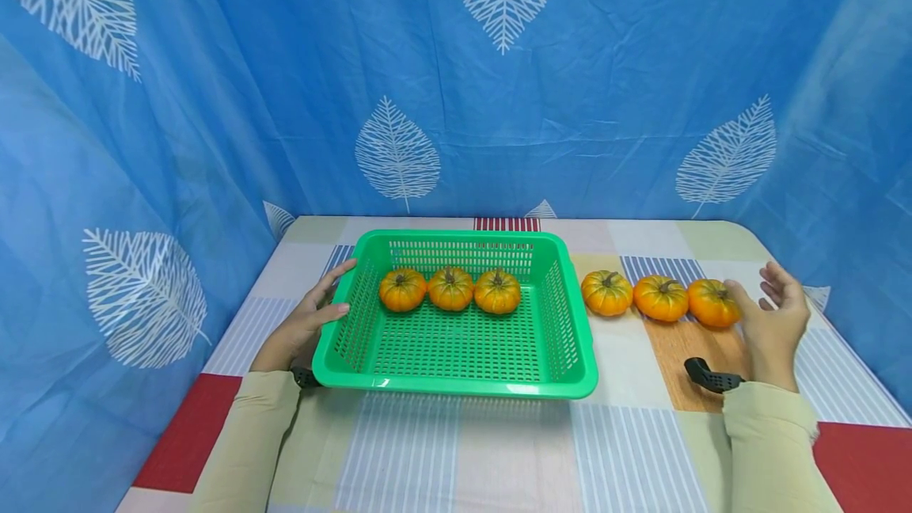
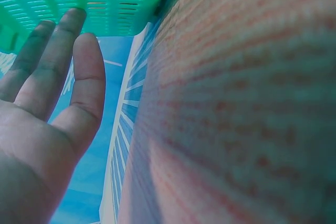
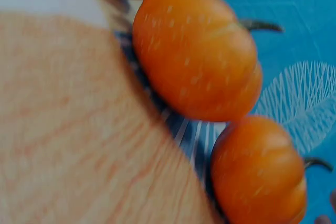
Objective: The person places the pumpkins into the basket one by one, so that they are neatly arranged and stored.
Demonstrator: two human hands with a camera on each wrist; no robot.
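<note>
A green plastic basket (image 1: 456,383) with slotted walls stands on the table, three small orange pumpkins (image 1: 451,289) lined up inside along its far part. At its left side is my left hand (image 1: 306,327), fingers extended against the outer wall; the left wrist view shows the fingers (image 2: 86,72) below the slotted wall (image 2: 110,3). To the right of the basket, three more pumpkins lie in a row. My right hand (image 1: 777,323) is beside the rightmost pumpkin (image 1: 712,304), its thumb close to it and its fingers loosely bent, holding nothing. Whether the thumb touches, I cannot tell.
A patchwork-patterned cloth (image 1: 513,457) covers the table. Blue curtains with white leaf prints (image 1: 456,141) hang behind and at both sides. A black strap piece (image 1: 712,378) sticks out at the right wrist. The middle pumpkin (image 1: 661,298) and left pumpkin (image 1: 606,293) sit against the basket's right side.
</note>
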